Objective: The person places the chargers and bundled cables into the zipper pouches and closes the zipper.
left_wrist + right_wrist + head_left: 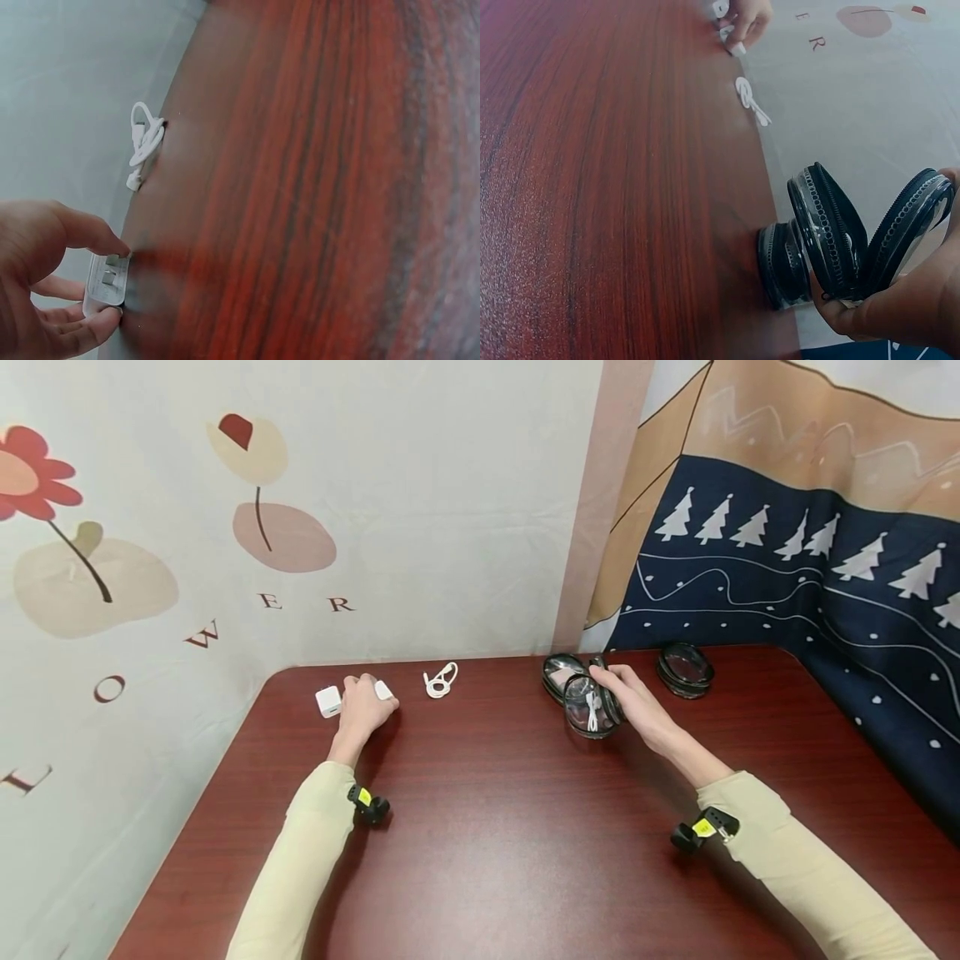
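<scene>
With thumb and fingers, my left hand (362,708) pinches a white charger plug (106,283) at the back left of the table; its prongs show in the left wrist view. Another white charger plug (327,702) lies just left of that hand. To its right is a looped white cable (438,682). My right hand (636,697) holds a round black-rimmed zip pouch (819,229), spread apart at its zip like a clamshell. Through its clear side shows a bundled white cord (592,714). A similar round pouch (557,672) sits directly behind it.
Another round black pouch (684,672) stands at the back right of the dark red wood table (480,827). Printed curtains (450,510) hang along the table's back and right edges.
</scene>
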`<state>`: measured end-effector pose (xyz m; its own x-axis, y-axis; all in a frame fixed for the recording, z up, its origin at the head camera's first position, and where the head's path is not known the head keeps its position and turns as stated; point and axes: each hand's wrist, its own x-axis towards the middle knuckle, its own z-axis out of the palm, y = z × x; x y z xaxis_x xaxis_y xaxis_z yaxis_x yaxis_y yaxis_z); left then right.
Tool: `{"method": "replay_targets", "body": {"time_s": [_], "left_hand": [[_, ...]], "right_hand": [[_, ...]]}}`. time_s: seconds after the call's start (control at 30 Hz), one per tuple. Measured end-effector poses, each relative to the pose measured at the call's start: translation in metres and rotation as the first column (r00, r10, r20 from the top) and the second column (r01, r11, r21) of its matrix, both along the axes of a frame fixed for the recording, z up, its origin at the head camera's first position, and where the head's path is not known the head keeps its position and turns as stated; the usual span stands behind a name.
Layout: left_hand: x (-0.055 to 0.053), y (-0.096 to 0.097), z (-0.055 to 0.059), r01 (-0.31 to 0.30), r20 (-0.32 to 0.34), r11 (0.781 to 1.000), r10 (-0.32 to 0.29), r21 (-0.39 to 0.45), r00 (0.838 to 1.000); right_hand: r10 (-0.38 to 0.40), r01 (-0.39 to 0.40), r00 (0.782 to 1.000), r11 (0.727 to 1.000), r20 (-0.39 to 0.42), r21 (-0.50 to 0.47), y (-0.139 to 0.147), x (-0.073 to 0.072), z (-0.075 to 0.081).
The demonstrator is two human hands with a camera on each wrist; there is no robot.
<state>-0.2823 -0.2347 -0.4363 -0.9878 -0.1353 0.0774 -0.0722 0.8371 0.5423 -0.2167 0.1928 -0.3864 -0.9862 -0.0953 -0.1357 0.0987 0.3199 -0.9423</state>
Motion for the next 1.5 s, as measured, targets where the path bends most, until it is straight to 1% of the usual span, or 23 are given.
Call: {"method": "replay_targets", "body": {"time_s": [0.13,0.37,0.67,0.9,1.17,1.37,1.5], "left_hand": [[0.001,0.000,0.000,0.001,0.006,1.000,-0.001,0.008,1.000],[0.005,0.004,0.005,0.000,0.003,1.000,0.000,0.031,1.000],[0.014,0.018,0.019,-0.001,-0.027,0.998,0.003,0.057,1.000],[0.020,0.031,0.027,0.035,-0.056,0.996,-0.030,0.076,0.998],[0.029,0.052,0.036,0.082,-0.089,0.992,-0.073,0.094,0.993],[0.040,0.069,0.047,0.141,-0.130,0.984,-0.126,0.112,0.983],[0.047,0.080,0.055,0.176,-0.146,0.977,-0.158,0.122,0.977]], "right_hand": [[-0.002,0.002,1.000,1.000,-0.001,-0.003,-0.001,0.000,0.000],[-0.006,0.006,1.000,1.000,-0.005,0.004,-0.001,0.000,0.000],[-0.012,0.011,1.000,0.999,-0.020,-0.039,-0.005,-0.001,0.000],[0.004,-0.006,1.000,0.998,-0.019,-0.070,-0.009,-0.003,0.002],[0.012,-0.014,1.000,0.996,-0.024,-0.084,-0.013,-0.003,0.003],[0.017,-0.020,0.999,0.995,-0.027,-0.099,-0.015,-0.003,0.003],[0.025,-0.028,0.999,0.994,-0.031,-0.104,-0.018,-0.002,0.005]]}}
